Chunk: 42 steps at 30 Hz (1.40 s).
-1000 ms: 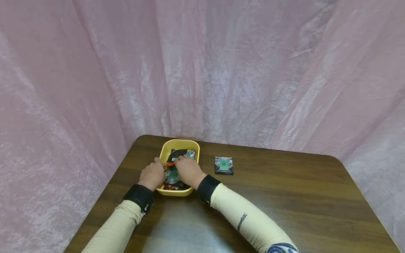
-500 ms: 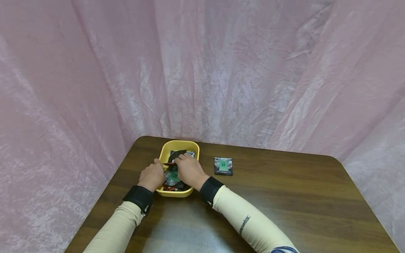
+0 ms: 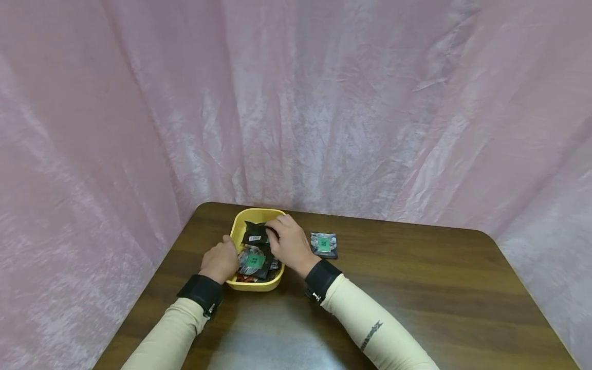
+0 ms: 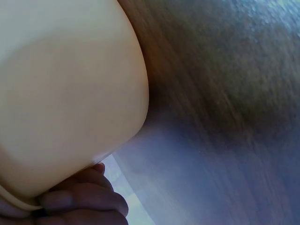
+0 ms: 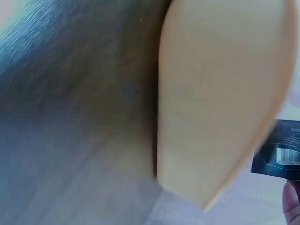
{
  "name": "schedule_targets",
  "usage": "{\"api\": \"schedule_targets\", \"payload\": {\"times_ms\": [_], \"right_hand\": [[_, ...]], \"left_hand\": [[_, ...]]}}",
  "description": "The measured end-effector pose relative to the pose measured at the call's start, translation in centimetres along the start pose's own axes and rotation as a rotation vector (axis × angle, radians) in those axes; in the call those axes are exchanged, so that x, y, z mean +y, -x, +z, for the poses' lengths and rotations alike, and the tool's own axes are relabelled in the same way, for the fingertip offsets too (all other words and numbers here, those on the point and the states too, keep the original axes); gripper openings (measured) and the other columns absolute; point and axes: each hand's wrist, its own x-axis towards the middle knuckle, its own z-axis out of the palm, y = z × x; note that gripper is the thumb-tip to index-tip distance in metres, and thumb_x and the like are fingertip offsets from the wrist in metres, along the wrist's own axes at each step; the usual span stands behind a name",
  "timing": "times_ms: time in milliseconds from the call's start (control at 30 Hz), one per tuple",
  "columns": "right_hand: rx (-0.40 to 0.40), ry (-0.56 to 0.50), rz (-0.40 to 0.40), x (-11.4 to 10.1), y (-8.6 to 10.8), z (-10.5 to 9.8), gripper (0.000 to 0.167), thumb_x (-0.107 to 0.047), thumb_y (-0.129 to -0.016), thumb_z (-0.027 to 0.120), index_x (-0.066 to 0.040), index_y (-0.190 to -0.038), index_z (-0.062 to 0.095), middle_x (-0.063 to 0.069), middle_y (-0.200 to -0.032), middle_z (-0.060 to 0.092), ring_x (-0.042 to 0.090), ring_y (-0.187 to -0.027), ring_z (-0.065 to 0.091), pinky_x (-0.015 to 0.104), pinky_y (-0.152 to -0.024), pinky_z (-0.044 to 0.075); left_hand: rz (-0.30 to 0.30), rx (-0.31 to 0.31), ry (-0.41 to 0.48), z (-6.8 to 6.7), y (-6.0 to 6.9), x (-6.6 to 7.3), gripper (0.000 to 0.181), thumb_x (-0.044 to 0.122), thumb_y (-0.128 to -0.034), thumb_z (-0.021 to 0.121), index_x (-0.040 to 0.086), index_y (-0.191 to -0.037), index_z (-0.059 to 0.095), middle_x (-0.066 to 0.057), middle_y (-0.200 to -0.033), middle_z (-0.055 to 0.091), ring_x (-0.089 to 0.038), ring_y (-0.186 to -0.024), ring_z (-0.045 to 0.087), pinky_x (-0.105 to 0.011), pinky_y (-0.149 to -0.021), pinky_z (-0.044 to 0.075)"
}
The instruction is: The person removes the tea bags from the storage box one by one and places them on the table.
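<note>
A yellow basket [image 3: 256, 288] holds several packets, with a green-labelled one [image 3: 254, 260] on top at the near end. My left hand [image 3: 219, 261] grips the basket's left rim; in the left wrist view its curled fingers [image 4: 89, 199] lie against the wall [image 4: 75, 103]. Over the right rim, my right hand [image 3: 290, 244] pinches a black packet [image 3: 254, 233] whose barcode faces up. The right wrist view has the thumb [image 5: 291, 204] against this packet [image 5: 276, 161], beside the basket wall [image 5: 211, 93]. Other fingertips are hidden.
One green-labelled packet [image 3: 324, 245] lies flat on the brown wooden table [image 3: 416, 277], right of the basket. A pink curtain [image 3: 296, 103] hangs behind the table.
My right hand has moved right and slightly up to the basket's right rim. The orange-edged packet between the hands has gone from view, and a barcode shows on a black packet.
</note>
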Motion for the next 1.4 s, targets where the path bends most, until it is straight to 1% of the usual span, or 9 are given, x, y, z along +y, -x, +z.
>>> {"api": "schedule_targets", "payload": {"times_ms": [333, 467, 700, 767, 867, 1033, 1133, 1300, 1400], "right_hand": [[0.266, -0.1, 0.078, 2.6, 1.3, -4.3, 0.009, -0.007, -0.099, 0.071, -0.008, -0.105, 0.077, 0.006, -0.092, 0.072, 0.022, -0.085, 0.062, 0.036, -0.074, 0.049], [0.289, -0.077, 0.109, 4.6, 2.7, -6.4, 0.009, -0.005, -0.098, 0.072, -0.004, -0.106, 0.077, 0.01, -0.092, 0.072, 0.024, -0.084, 0.06, 0.035, -0.073, 0.048], [0.291, 0.052, 0.195, 9.0, 5.9, -9.7, 0.008, -0.002, -0.094, 0.075, -0.003, -0.101, 0.077, 0.01, -0.089, 0.071, 0.026, -0.084, 0.058, 0.038, -0.073, 0.045], [0.262, 0.094, 0.234, 10.1, 6.8, -10.6, 0.01, -0.001, -0.093, 0.075, -0.003, -0.102, 0.078, 0.01, -0.089, 0.07, 0.027, -0.086, 0.058, 0.038, -0.074, 0.045], [0.176, 0.17, 0.282, 11.4, 8.2, -11.7, 0.013, -0.001, -0.095, 0.072, -0.002, -0.105, 0.08, 0.01, -0.09, 0.067, 0.029, -0.088, 0.058, 0.038, -0.074, 0.047], [-0.027, 0.284, 0.335, 12.8, 9.9, -12.7, 0.021, 0.0, -0.095, 0.067, 0.002, -0.109, 0.081, 0.012, -0.09, 0.064, 0.032, -0.087, 0.06, 0.042, -0.075, 0.052], [-0.134, 0.316, 0.354, 13.2, 10.4, -12.9, 0.023, 0.001, -0.093, 0.067, 0.003, -0.11, 0.081, 0.014, -0.095, 0.066, 0.035, -0.089, 0.063, 0.046, -0.079, 0.055], [-0.217, 0.32, 0.394, 13.3, 10.7, -12.6, 0.024, -0.004, -0.094, 0.068, 0.0, -0.114, 0.081, 0.017, -0.113, 0.078, 0.039, -0.103, 0.072, 0.052, -0.091, 0.06], [-0.261, 0.311, 0.421, 13.2, 10.8, -12.3, 0.026, -0.007, -0.096, 0.069, -0.002, -0.118, 0.08, 0.015, -0.121, 0.08, 0.039, -0.111, 0.074, 0.053, -0.096, 0.059]], "left_hand": [[-0.026, -0.02, -0.007, -0.1, -0.5, -0.5, 0.038, 0.015, -0.0962, 0.064, -0.008, -0.121, 0.046, -0.024, -0.097, 0.066, -0.034, -0.078, 0.064, -0.053, -0.075, 0.056], [-0.013, -0.005, -0.007, -0.2, -0.6, -0.7, 0.037, 0.014, -0.0959, 0.063, -0.008, -0.119, 0.046, -0.027, -0.099, 0.068, -0.036, -0.08, 0.066, -0.056, -0.076, 0.056], [0.0, 0.01, -0.001, -0.3, -0.8, -1.0, 0.037, 0.015, -0.0952, 0.064, -0.008, -0.119, 0.047, -0.029, -0.102, 0.07, -0.038, -0.082, 0.069, -0.057, -0.077, 0.057], [0.0, 0.014, -0.001, -0.4, -0.8, -0.9, 0.037, 0.015, -0.095, 0.064, -0.008, -0.118, 0.047, -0.03, -0.103, 0.07, -0.039, -0.083, 0.069, -0.057, -0.077, 0.057], [-0.003, 0.012, -0.001, -0.5, -0.7, -1.0, 0.036, 0.014, -0.0952, 0.063, -0.008, -0.118, 0.047, -0.03, -0.101, 0.07, -0.038, -0.081, 0.068, -0.057, -0.076, 0.057], [-0.013, -0.006, -0.001, -0.8, -0.5, -0.9, 0.036, 0.014, -0.0963, 0.063, -0.009, -0.119, 0.046, -0.028, -0.099, 0.068, -0.036, -0.079, 0.066, -0.056, -0.076, 0.056], [-0.02, -0.016, 0.001, -0.8, -0.5, -0.9, 0.036, 0.014, -0.0969, 0.063, -0.008, -0.12, 0.046, -0.027, -0.099, 0.068, -0.035, -0.079, 0.065, -0.055, -0.076, 0.056], [-0.02, -0.021, 0.004, -0.6, -0.6, -0.9, 0.037, 0.015, -0.0972, 0.063, -0.008, -0.12, 0.046, -0.027, -0.098, 0.067, -0.035, -0.079, 0.065, -0.055, -0.077, 0.057], [-0.014, -0.02, 0.006, -0.6, -0.6, -0.9, 0.036, 0.014, -0.0966, 0.063, -0.008, -0.119, 0.046, -0.027, -0.098, 0.067, -0.035, -0.079, 0.065, -0.055, -0.077, 0.056]]}}
